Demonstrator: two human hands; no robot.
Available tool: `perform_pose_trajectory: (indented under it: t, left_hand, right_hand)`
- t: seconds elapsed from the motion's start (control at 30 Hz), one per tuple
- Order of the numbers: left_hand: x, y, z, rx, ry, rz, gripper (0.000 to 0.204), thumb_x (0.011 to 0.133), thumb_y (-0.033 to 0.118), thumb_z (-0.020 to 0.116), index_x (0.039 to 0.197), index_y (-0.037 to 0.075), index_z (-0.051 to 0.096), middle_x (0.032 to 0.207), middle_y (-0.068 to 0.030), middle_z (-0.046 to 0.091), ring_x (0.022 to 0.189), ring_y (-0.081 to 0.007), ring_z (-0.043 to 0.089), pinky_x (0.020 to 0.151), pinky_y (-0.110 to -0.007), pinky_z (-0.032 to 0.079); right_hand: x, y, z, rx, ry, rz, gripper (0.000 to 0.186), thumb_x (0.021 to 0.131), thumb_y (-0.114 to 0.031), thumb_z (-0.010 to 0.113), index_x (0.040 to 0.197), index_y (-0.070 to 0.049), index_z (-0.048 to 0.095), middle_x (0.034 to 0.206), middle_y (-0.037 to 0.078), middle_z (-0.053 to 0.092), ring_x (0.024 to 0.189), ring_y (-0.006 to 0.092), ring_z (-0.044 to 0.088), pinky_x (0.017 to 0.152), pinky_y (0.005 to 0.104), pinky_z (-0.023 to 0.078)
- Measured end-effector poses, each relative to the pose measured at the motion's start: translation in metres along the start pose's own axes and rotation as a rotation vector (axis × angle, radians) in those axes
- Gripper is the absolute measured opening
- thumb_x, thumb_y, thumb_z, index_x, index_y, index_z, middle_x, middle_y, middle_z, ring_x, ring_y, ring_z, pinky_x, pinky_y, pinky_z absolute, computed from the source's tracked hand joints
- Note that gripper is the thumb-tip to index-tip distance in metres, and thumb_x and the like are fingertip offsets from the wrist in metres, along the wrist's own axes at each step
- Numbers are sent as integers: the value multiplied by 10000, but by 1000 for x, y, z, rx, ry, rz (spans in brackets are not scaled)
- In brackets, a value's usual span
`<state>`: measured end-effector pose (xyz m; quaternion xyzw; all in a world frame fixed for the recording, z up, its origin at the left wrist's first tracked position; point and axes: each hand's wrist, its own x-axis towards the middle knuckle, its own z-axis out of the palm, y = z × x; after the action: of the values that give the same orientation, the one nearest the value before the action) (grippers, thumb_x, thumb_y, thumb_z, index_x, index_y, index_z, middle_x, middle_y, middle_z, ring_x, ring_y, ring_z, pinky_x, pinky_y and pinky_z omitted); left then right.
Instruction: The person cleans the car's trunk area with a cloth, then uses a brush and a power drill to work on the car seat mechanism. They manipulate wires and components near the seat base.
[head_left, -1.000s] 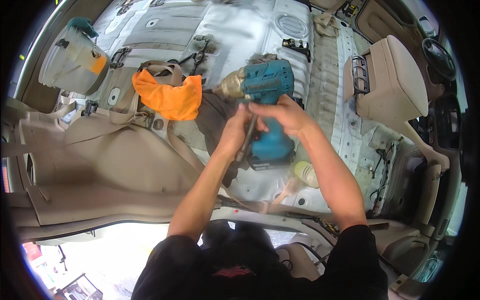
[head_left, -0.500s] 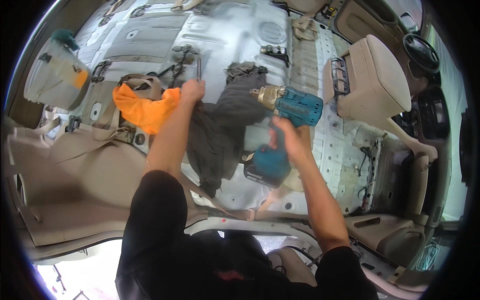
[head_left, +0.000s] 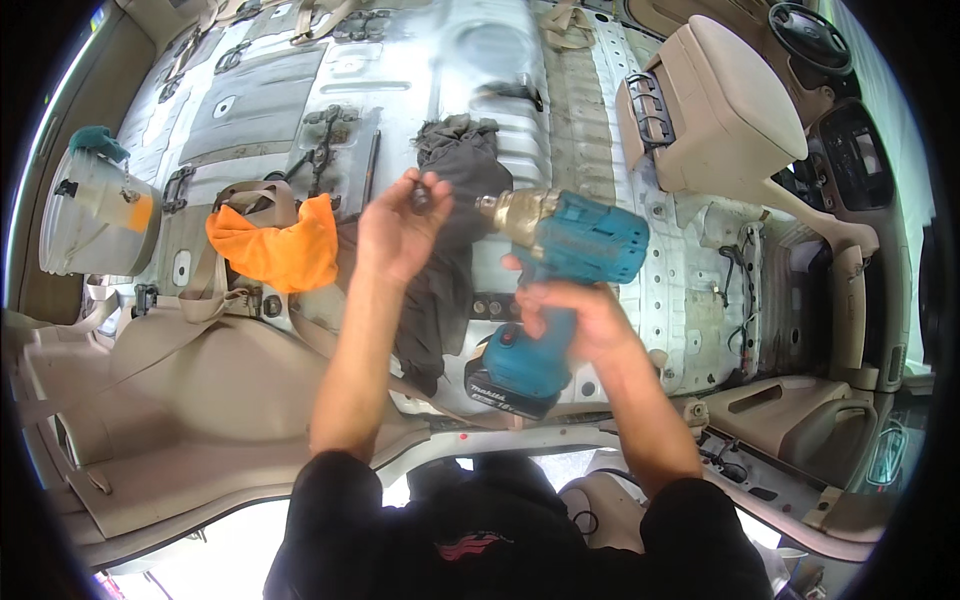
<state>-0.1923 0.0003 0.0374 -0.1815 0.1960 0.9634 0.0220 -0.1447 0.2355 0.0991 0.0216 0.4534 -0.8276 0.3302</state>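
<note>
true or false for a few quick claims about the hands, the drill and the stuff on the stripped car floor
1. The right hand grips the teal cordless impact driver. True.
2. The left hand is empty. False: its fingertips pinch a small dark part.
3. The orange cloth lies left of the left hand. True.
4. The white plastic bucket stands at the far right. False: it is at the far left.
5. The beige car seat is upper right. True.

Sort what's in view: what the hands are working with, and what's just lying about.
In hand:
right hand grips the teal power driver
left hand pinches a small dark part

Lying about:
orange cloth
dark rag
white bucket
beige seat
</note>
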Motion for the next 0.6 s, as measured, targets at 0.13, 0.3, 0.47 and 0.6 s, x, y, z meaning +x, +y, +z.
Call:
perform_pose_trajectory:
  t: [0.13,0.3,0.47,0.6]
  left_hand:
    - [-26,-42,18,1,-146,87,144,1038,129,405,1093,36,501,1019,-119,610,1158,-335,602,971,-460,479]
    - [-43,-74,28,-27,-63,209,74,1004,94,535,1040,57,482,973,-102,602,1148,-314,604,955,-445,482]
    - [-49,-85,30,73,-82,195,108,995,111,543,1063,55,480,985,-116,617,1091,-281,628,936,-418,484]
    - [-57,-59,28,777,-110,161,218,1027,225,499,1068,20,560,1020,-102,618,944,-256,643,845,-390,534]
  right_hand:
    - [-8,26,-6,-12,105,39,353,809,-30,727,1147,10,638,963,80,678,604,151,570,535,288,459]
    - [-25,33,-5,-46,194,-45,332,821,-16,718,1143,-12,636,1022,71,681,628,145,577,541,278,462]
    - [-35,33,-3,-180,213,-93,412,809,-31,691,1208,13,593,931,78,647,646,164,577,567,315,470]
    - [-45,23,-10,-254,185,-3,310,837,-10,705,1140,-7,639,1012,70,675,616,131,549,557,297,475]
